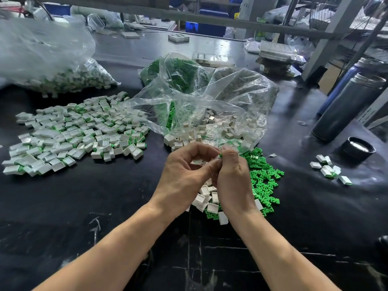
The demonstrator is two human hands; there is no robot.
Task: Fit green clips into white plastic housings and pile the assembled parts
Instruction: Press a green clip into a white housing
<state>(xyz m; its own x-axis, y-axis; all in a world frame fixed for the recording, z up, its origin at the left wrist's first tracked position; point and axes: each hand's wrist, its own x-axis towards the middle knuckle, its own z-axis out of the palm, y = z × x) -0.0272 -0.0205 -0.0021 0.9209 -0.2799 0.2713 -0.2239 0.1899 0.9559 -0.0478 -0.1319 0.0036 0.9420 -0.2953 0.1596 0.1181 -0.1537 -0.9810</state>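
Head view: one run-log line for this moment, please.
step: fitting clip | left hand: pinching part | right hand: pinching green clip | assembled pile: left on table | loose clips: right

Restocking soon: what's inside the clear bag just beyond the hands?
The clear bag shows white housings spilling from its mouth and green clips; crumpled plastic hides how many remain.

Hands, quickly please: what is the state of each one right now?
Left hand: fingers curled, pinching a small part together with the right; a white housing, apparently.
Right hand: fingers curled, pinching a green clip at the fingertips.
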